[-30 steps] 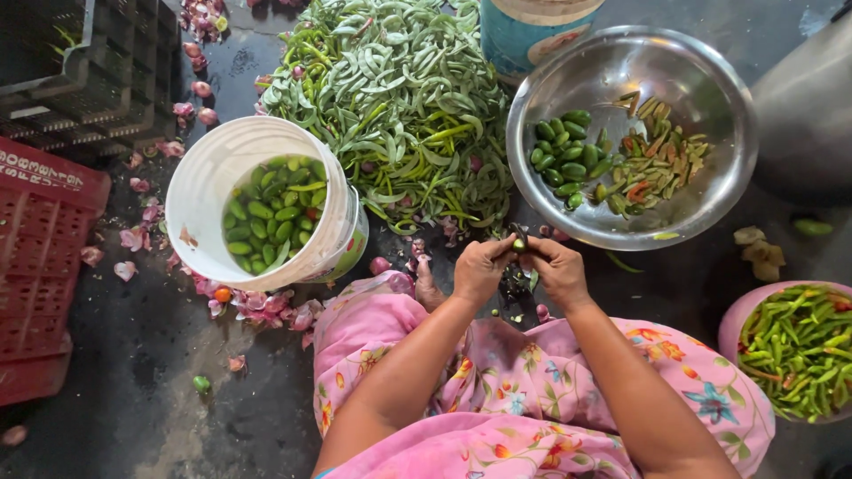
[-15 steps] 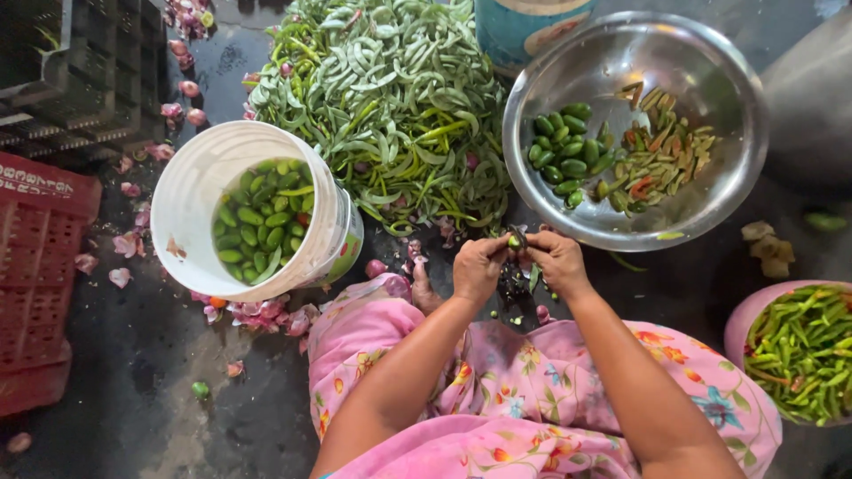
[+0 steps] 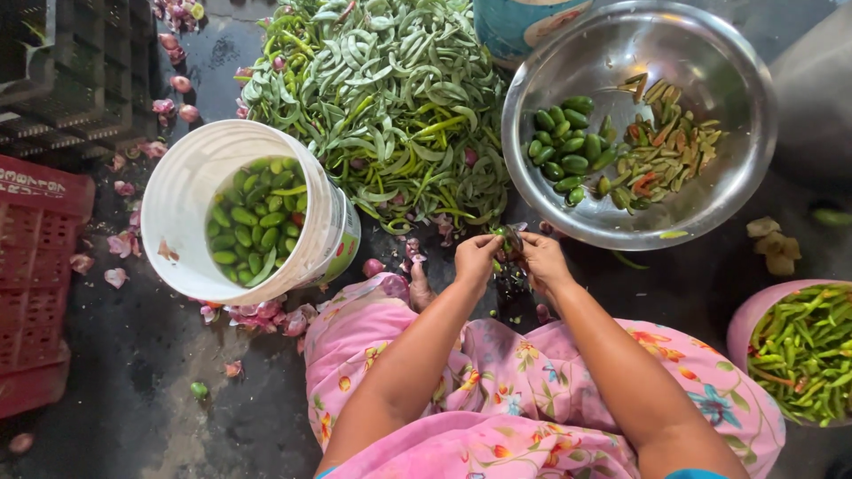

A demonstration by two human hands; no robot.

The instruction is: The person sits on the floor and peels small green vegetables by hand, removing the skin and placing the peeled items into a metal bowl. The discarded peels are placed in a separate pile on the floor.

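head view looking straight down at someone sitting on the dark floor [image 3: 133,372] in a pink flowery dress [image 3: 497,399]. both hands meet just below the steel bowl's near rim: left hand [image 3: 477,257] and right hand [image 3: 541,259] are pinched narrow on a small green pod [image 3: 503,234] held between the fingertips, right between the two hands. the steel bowl [image 3: 710,53] sits toward the top right of the floor, holding green pieces on its left side and mixed trimmings on its right. big pile of green pods [image 3: 382,98] at top centre. white bucket [image 3: 182,191] with cut green bits on the left, touching the pile's edge. pink tub [image 3: 750,315] of green chillies at the right edge, red crate [image 3: 35,266] at the left edge
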